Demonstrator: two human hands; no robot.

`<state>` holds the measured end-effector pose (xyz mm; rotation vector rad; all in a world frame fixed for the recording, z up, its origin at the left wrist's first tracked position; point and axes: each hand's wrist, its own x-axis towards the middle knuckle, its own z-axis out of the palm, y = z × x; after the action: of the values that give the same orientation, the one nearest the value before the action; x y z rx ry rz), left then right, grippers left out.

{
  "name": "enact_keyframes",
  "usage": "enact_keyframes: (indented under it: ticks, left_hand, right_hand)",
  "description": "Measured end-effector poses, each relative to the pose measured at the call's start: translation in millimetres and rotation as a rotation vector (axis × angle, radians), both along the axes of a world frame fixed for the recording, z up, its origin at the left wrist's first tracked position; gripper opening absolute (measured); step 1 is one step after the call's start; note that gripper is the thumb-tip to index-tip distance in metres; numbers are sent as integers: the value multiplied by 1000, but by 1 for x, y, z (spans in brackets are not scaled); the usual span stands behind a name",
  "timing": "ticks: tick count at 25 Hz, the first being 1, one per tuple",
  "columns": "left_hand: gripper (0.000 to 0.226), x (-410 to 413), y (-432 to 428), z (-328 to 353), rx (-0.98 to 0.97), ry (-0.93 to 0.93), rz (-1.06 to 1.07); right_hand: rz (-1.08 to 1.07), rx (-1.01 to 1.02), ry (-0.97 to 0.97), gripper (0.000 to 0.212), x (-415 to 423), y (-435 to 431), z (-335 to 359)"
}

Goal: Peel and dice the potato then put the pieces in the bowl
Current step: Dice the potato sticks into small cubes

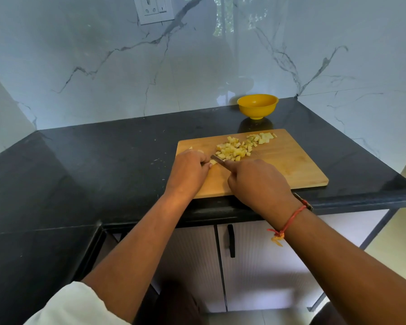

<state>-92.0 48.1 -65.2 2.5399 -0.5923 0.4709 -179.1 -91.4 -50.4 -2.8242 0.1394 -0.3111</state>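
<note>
Counter (103, 160): right hand (258, 181) holds knife (217, 158) at potato (212, 162)

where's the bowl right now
The bowl sits on the counter near the back wall, right of centre in the head view, just behind the board.

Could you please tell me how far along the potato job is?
Done: diced pieces lie piled on the cutting board. In hand: the left hand holds a remaining piece while the right hand grips the knife. Left: the yellow bowl looks empty.

A black countertop (127, 148) carries a wooden cutting board (291, 165) and yellow bowl (257, 106).
</note>
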Motion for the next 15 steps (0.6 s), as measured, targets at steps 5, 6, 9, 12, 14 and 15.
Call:
enact_keyframes:
  ticks: [5,6,9,12,14,15]
  left_hand:
    - [16,-2,-2,-1,-25,-2,11]
    - [15,-3,-2,-1,-31,-8,18]
    - [15,-4,-3,-3,-53,-30,21]
    - [16,-5,-3,-6,-74,-51,19]
    - [16,-6,-3,-7,-82,-58,25]
    - [17,-6,-2,-7,-89,-55,28]
  right_hand:
    - [29,-83,94,54,10,5,4]
    - [37,-95,116,54,8,5,6]
    - [57,-137,119,52,-3,3,5]
    - [51,-182,153,66,-14,-2,3]
    - [57,-221,146,69,-19,-6,3]
    - [48,-227,122,67,-21,-10,3]
